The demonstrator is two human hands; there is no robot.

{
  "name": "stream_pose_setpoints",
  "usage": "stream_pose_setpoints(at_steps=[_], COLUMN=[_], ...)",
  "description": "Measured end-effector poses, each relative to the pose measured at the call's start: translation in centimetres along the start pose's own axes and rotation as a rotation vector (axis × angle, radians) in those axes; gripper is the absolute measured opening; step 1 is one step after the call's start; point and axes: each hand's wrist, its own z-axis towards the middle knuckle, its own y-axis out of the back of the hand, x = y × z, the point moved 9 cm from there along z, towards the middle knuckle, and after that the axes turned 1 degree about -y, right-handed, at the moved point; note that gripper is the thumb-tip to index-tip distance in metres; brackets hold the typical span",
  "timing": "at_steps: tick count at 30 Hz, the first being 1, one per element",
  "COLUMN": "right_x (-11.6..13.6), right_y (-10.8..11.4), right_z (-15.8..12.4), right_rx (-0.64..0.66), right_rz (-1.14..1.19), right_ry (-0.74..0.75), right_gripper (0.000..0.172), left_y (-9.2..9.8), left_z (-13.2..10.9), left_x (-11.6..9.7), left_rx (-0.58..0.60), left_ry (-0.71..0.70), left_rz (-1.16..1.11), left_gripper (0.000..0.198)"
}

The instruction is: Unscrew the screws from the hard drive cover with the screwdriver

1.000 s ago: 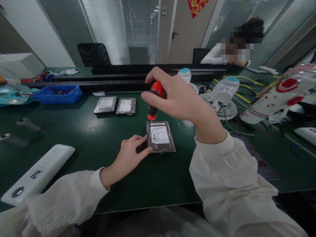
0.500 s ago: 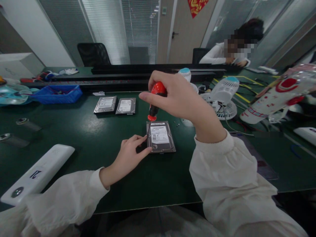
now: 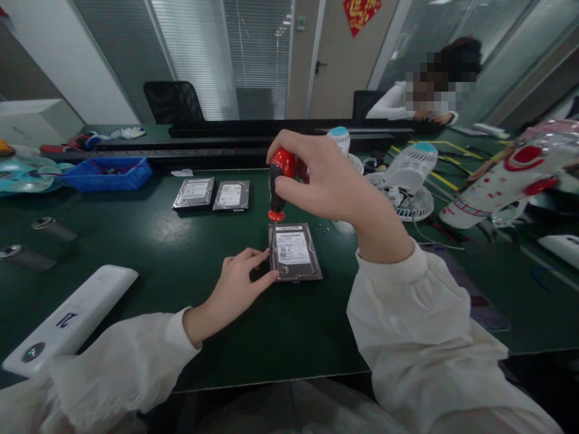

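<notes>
A hard drive (image 3: pixel 306 266) with a white label lies flat on the green table in front of me. Its left edge is steadied by my left hand (image 3: pixel 235 283), thumb on the near corner and fingertips against the side. My right hand (image 3: pixel 321 175) is closed around the handle of a red and black screwdriver (image 3: pixel 277 193). The screwdriver stands nearly upright, its shaft meeting the drive near the left edge; the tip is hard to make out. Several tiny screws (image 3: pixel 323 228) lie just right of the drive.
Two more hard drives (image 3: pixel 194 193) sit farther back, near a blue tray (image 3: pixel 111 175). A white device marked 21 (image 3: pixel 72 316) and metal cylinders (image 3: pixel 53 229) are at left. White fans (image 3: pixel 409 172) and a patterned bottle (image 3: pixel 493 181) stand at right. Another person (image 3: pixel 393 103) sits across the table.
My right hand's grip on the screwdriver handle has shifted, the thumb now pressed along the black part. The handle has tilted slightly left and is more upright. My left hand stays in place.
</notes>
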Motion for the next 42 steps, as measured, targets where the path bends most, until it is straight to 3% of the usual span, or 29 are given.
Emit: stream_pose_setpoints(at_steps=[6,10,19,23,32,36,42], right_x=[-0.5,-0.5,-0.2,0.0,0.3,0.2,0.4], right_y=[0.4,0.4,0.3,0.3,-0.3,-0.2,-0.1], right_z=[0.0,-0.1,0.0,-0.1,-0.1,0.0,-0.2], right_rx=[-0.008,-0.013,-0.028,-0.018,0.008,0.022,0.022], right_rz=[-0.04,-0.032,-0.021,-0.035,-0.006,-0.013,-0.026], right_ry=[-0.032,-0.015,0.016,0.037,0.056,0.036,0.052], right_gripper=[0.033,0.029,0.044,0.038,0.041,0.03,0.035], left_y=[0.0,0.1,0.1,0.1,0.1,0.1,0.1], left_z=[0.0,0.0,0.1,0.0,0.0,0.0,0.0], left_x=[-0.1,-0.2,-0.4,-0.4,-0.2,-0.3,-0.4], left_rx=[0.009,0.01,0.02,0.018,0.009,0.011,0.023], left_ry=[0.005,-0.002,0.016,0.023,0.013,0.024,0.024], left_rz=[-0.02,-0.003,0.006,0.019,0.012,0.007,0.016], left_gripper=[0.05,0.05,0.048,0.05,0.05,0.049,0.05])
